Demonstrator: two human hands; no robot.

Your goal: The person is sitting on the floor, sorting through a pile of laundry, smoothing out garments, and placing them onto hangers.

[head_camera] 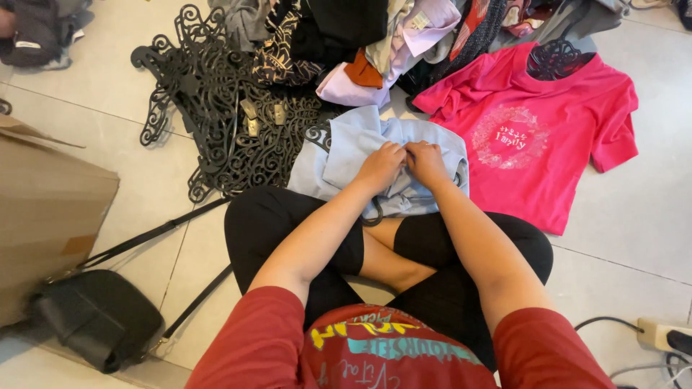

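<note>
I sit cross-legged on a tiled floor. A light blue garment lies in front of my knees on a black ornate hanger whose hook pokes out below it. My left hand and my right hand are side by side on the middle of the blue garment, both pinching its bunched fabric. To the right, a pink T-shirt with a pale round print lies flat on another black hanger.
A pile of black ornate hangers lies at the left. Mixed clothes are heaped at the back. A cardboard box and a black shoulder bag sit at the left, a power strip at the lower right.
</note>
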